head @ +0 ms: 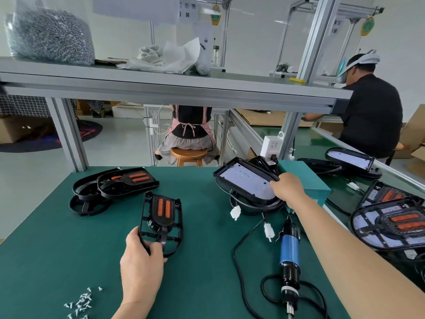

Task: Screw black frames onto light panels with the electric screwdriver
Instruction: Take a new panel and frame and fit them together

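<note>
My left hand (142, 256) is gripping the black frame (163, 223) by its near rim; it is looking light, stiff and thin-ribbed. My right hand (287, 187) is grasping the probably heavier light panel (243, 180) by its right edge.

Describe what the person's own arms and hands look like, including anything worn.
The left hand and the right hand are bare: no gloves, rings or watch show. The left forearm and the right forearm are bare too, with no sleeve in view up to the picture's edge.
</note>
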